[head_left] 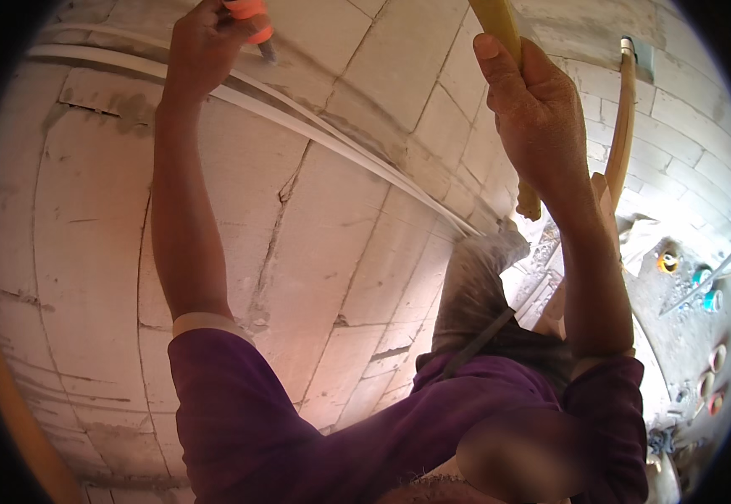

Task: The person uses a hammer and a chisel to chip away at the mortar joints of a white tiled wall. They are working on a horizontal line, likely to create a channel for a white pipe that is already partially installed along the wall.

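High at the left, my left hand (202,55) is closed around a chisel (248,12) with an orange grip. The chisel's dark metal tip points at the pale block wall (298,218); whether it touches is hard to tell. My right hand (542,118) is raised and wrapped around a yellow handle (498,23), with the thumb pressed along it. Its lower end sticks out below my fist. The upper end runs out of the picture, so the tool's head is hidden.
Two thin white pipes (340,144) run diagonally along the wall below my left hand. A wooden pole (623,126) stands at the right. On the littered floor (685,328) lie an orange roll (668,262), blue rolls (711,300) and several small round things.
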The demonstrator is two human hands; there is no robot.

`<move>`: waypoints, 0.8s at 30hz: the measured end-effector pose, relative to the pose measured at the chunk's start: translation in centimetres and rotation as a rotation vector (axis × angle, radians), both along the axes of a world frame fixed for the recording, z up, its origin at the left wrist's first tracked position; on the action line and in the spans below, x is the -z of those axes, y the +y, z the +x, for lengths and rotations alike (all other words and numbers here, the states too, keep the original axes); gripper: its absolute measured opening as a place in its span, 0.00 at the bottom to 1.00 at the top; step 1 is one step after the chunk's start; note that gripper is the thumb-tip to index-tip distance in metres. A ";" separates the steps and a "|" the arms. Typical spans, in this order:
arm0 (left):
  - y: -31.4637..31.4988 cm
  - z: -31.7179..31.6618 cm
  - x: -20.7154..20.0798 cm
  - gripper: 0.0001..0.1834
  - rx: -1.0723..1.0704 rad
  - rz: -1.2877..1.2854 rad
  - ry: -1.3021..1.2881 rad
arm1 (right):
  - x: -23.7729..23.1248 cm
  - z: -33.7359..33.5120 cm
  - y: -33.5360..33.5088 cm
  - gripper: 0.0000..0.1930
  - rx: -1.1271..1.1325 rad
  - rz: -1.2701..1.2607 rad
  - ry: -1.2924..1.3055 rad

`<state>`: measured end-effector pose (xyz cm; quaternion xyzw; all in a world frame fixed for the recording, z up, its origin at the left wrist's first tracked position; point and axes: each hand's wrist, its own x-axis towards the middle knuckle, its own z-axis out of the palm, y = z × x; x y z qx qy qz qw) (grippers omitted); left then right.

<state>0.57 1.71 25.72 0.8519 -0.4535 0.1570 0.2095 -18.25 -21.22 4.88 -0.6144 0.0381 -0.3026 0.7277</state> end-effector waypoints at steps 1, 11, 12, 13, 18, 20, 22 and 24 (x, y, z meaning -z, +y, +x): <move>-1.4 -1.5 0.1 0.11 -0.018 -0.010 0.056 | 0.0 0.1 0.0 0.24 0.008 -0.004 0.000; -4.1 -2.8 0.4 0.06 -0.097 0.234 0.101 | -5.1 1.7 0.9 0.21 0.249 0.063 -0.284; -4.4 -2.9 0.6 0.06 -0.121 0.244 0.065 | -4.5 2.5 1.5 0.21 0.252 0.095 -0.275; -4.7 -3.2 1.2 0.06 -0.139 0.255 0.039 | -3.9 3.1 2.0 0.20 0.267 0.124 -0.260; -4.3 -3.2 1.5 0.07 -0.170 0.355 -0.141 | -3.3 5.8 1.6 0.20 0.049 -0.255 0.036; -3.9 -3.4 2.1 0.07 -0.049 0.368 -0.239 | -4.8 3.6 2.0 0.20 0.144 0.047 -0.189; -2.5 -1.7 1.6 0.14 -0.120 0.396 -0.173 | -5.2 3.7 3.2 0.18 0.293 0.261 -0.421; -2.1 -0.9 1.5 0.18 -0.157 0.388 -0.195 | -3.5 5.4 3.2 0.17 -0.166 -0.293 -0.005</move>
